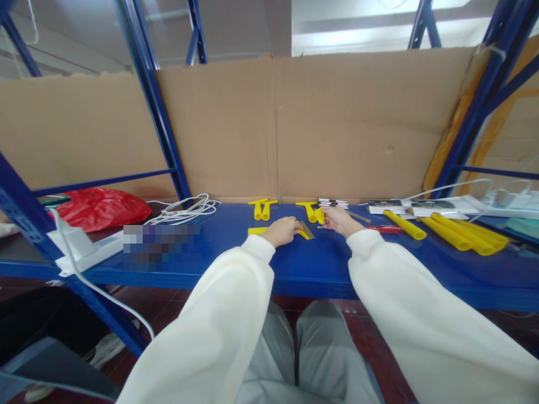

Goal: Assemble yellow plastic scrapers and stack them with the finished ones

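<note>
My left hand (285, 231) is closed over a yellow T-handled scraper (256, 230) lying on the blue tabletop. The scraper's handle sticks out on the left, and its wide head, with a thin clear or metallic strip (306, 230), shows on the right. My right hand (338, 220) is pinched just to the right of that head; a small pale tip shows at its fingers, too small to name. Behind it lie two more yellow scrapers (310, 212), partly hidden. Right of the wrist is a red-handled tool (384, 229), perhaps a knife.
Two yellow scrapers (261, 210) lie near the cardboard wall (337, 123). Black-and-white pens or markers (332, 203) are stacked beside it. Several yellow tubes (461, 233) and white boxes (385, 207) are on the right. White cable (187, 211), a red bag (103, 209) and a power strip (95, 251) are left.
</note>
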`<state>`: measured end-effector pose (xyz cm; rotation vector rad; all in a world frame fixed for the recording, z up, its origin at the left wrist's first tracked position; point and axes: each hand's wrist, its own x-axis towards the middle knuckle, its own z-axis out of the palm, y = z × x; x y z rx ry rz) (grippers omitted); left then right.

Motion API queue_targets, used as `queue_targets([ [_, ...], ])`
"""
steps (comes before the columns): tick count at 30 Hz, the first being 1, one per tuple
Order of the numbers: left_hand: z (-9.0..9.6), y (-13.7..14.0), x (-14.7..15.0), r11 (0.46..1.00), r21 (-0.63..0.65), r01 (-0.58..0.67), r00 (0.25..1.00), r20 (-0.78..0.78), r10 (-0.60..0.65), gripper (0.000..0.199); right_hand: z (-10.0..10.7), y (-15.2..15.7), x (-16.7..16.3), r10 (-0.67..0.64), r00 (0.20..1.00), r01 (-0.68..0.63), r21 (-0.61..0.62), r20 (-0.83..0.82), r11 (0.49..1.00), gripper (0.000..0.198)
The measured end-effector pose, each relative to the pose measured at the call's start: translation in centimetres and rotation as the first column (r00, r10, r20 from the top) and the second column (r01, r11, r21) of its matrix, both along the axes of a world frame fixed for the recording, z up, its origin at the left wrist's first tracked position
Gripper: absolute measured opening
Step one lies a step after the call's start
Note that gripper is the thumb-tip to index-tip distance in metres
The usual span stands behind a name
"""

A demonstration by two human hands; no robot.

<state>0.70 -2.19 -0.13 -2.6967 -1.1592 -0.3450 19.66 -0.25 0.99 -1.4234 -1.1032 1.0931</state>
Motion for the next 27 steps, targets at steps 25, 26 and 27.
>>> queue_targets([
  [25, -0.1, -0.1, 0.1, 0.997, -0.045, -0.065, 0.993, 0.094, 0.069, 0.026, -0.4, -1.7, -1.7, 0.169, 0.984, -0.166, -0.057, 0.063, 0.985, 0.032],
  [26, -0.2, 0.0, 0.1, 0.997, -0.044, -0.064, 0.993, 0.094, 0.068, 0.027, -0.5, -1.7, -1.8, 0.164, 0.983, -0.16, -0.054, 0.08, 0.986, 0.033],
  [27, -0.2, 0.0, 0.1, 0.997, -0.042, -0.062, 0.993, 0.096, 0.066, 0.029, -0.6, -1.6, -1.8, 0.151, 0.984, -0.147, -0.052, 0.098, 0.988, 0.033],
])
